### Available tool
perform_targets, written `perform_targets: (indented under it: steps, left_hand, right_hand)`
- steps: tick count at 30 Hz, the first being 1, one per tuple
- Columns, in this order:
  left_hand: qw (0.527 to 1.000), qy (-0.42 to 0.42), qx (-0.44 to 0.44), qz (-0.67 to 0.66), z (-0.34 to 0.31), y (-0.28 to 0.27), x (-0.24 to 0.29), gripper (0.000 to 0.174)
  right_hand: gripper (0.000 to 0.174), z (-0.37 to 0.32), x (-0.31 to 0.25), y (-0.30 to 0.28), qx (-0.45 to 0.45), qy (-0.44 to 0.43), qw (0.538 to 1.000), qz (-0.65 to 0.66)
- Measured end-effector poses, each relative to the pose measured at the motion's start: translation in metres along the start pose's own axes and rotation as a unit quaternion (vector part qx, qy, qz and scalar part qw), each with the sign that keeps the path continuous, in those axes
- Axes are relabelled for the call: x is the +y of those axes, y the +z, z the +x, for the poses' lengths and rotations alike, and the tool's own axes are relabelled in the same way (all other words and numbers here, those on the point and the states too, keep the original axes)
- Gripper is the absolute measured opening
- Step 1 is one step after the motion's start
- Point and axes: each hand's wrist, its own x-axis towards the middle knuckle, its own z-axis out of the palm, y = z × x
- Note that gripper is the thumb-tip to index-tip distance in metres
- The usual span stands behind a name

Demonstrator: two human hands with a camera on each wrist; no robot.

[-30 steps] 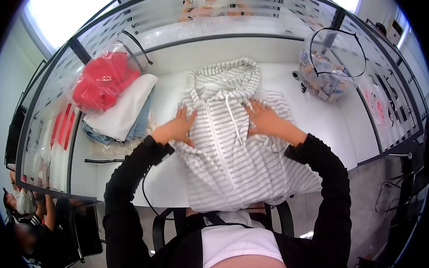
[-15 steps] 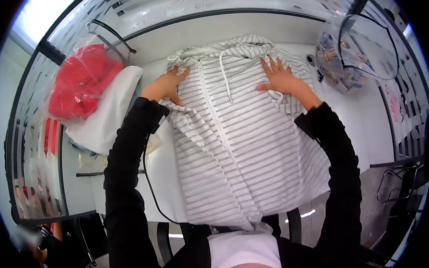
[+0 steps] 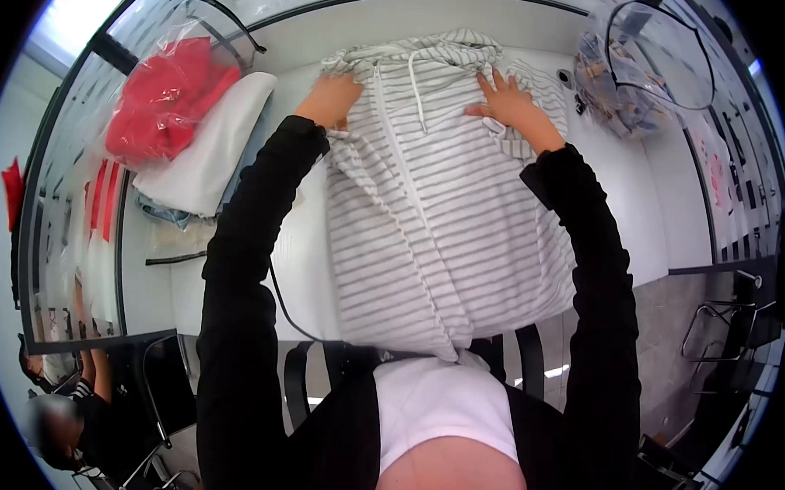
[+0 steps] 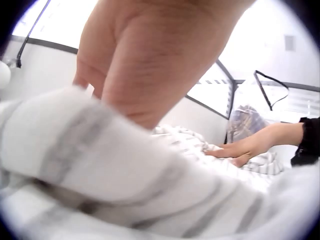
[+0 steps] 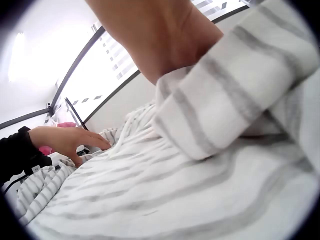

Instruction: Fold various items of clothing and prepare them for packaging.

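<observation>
Nearest us, the striped hoodie's (image 3: 464,213) hem lies by the bench's (image 3: 635,203) near edge; its long axis runs approx. near–far. Up at the far end, L hand (image 3: 330,100) touches the left side, fingers extended, thumb apart; R hand (image 3: 511,108) rests spread wide opposite, gripping nothing. Both approx. equally near the hood (image 3: 436,50), just beyond.

Striped garment (image 3: 456,204): soft matt cloth, wrinkled. Red-filled bag (image 3: 173,104): clear, glossy plastic. Bench (image 3: 626,203): smooth, faint sheen. Black sleeve (image 3: 249,230): matt cloth, ruched.
</observation>
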Motion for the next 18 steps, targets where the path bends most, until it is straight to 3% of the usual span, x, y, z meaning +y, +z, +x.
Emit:
perform_targets:
  steps: [1,2,4,5,8,9,14,17,18]
  left_hand:
    - [0.999,0.027,-0.009,0.029,0.001,-0.006,0.006,0.059]
    - [0.995,0.059,0.083,-0.022,-0.007,-0.006,0.015,0.039]
    - [0.96,0.138,0.114,-0.216,-0.027,-0.017,0.037,0.026]
    - [0.951,0.134,0.046,-0.276,-0.043,-0.031,0.056,0.028]
    - [0.909,0.234,-0.094,-0.331,-0.089,-0.043,0.092,0.055]
    - [0.914,0.313,-0.017,-0.256,-0.098,-0.029,0.096,0.059]
    - [0.922,0.331,-0.079,-0.186,-0.132,-0.032,0.098,0.038]
    - [0.915,0.337,-0.053,-0.214,-0.151,-0.066,0.067,0.019]
    - [0.922,0.302,-0.058,-0.233,-0.163,-0.092,0.05,0.016]
  right_hand:
    - [0.092,-0.002,-0.005,-0.001,0.003,0.014,1.0,0.004]
    - [0.086,-0.006,-0.01,-0.001,0.019,0.028,0.999,-0.004]
    - [0.083,-0.009,-0.009,0.004,0.032,0.017,0.999,0.013]
    - [0.082,-0.011,-0.008,0.006,0.038,0.011,0.999,0.019]
    - [0.08,-0.019,-0.008,0.004,0.052,0.008,0.999,0.004]
    - [0.08,-0.019,-0.009,0.004,0.052,0.009,0.999,0.002]
    - [0.076,-0.021,-0.011,0.002,0.043,0.017,0.999,-0.005]
    - [0.074,-0.023,-0.013,0.002,0.03,0.026,0.999,-0.011]
    - [0.074,-0.022,-0.013,0.001,0.027,0.029,0.999,-0.012]
